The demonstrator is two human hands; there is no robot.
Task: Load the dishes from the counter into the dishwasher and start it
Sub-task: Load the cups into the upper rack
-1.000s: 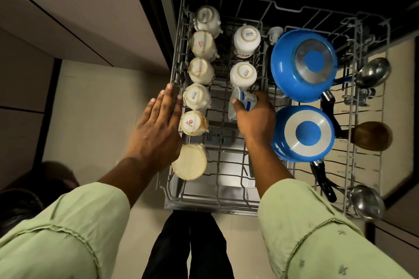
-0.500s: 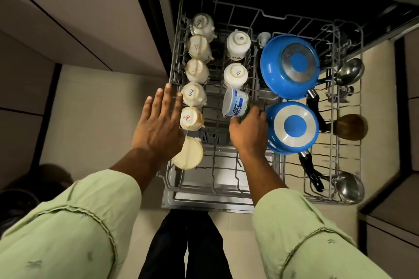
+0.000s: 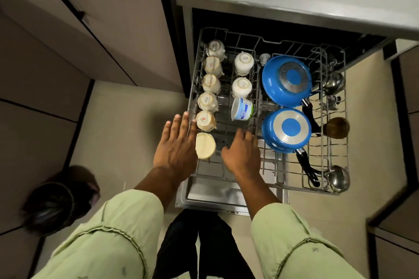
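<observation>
**Clerk:** Entry one?

**Keeper:** Blue-banded cup (image 3: 242, 108). It sits in the middle row of the dishwasher rack (image 3: 238, 30), just in front of two upturned white cups (image 3: 243, 63). It is tilted onto its side and not seated square.

**Clerk:** Handling?

**Keeper:** Judged light and stiff, with a smooth, probably slick wall. I cannot tell whether it is plastic or glazed. It is best taken across the round wall, thumb against fingers, and turned mouth down.

**Clerk:** Hands?

**Keeper:** The left hand (image 3: 174, 142) has its fingers straight and spread over the rack's left edge and holds nothing. The right hand (image 3: 242, 154) has loose fingers and is empty. It is near the cup but apart from it.

**Clerk:** Other stock?

**Keeper:**
- Cream mugs (image 3: 210, 82): a column along the left side, bases up. They look ceramic, so likely heavier and chippable.
- Cream round piece (image 3: 205, 145): nearest in that column, flat-faced.
- Two blue pans (image 3: 286, 80): upturned, with bare metal discs on their bases and black handles. They look rigid and the heaviest of the lot.
- Steel ladles (image 3: 337, 178): shiny, on the right side of the rack.
- Brown wooden-looking piece (image 3: 335, 128): rounded, lying between the ladles.

**Clerk:** The rack itself?

**Keeper:** Thin grey wire, pulled fully out.
</observation>
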